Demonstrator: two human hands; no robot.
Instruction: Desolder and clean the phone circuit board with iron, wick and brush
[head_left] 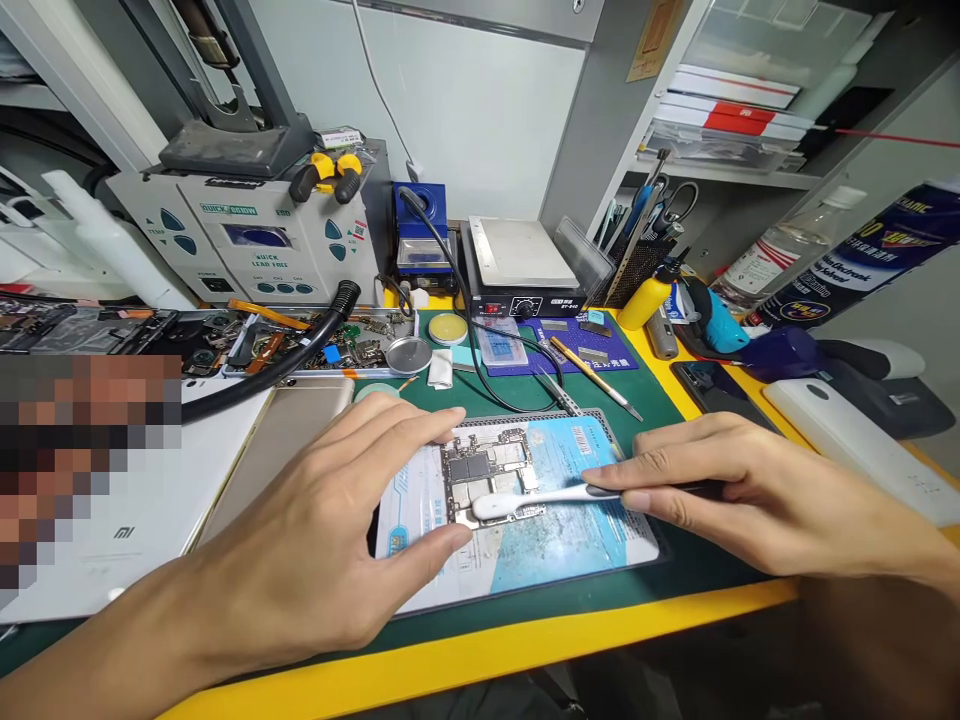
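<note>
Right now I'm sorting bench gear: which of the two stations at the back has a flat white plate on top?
The black hotplate, right of the small blue station; the grey unit carries pliers instead.

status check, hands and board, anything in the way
Left hand steadies circuit board on blue mat. Right hand holds white brush on board. Nothing blocking.

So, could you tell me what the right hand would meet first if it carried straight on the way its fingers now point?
The right hand points leftward, holding a white brush. Going straight on, it would probably first meet the circuit board under the brush head, then the left hand's fingers; depth is uncertain.
</note>
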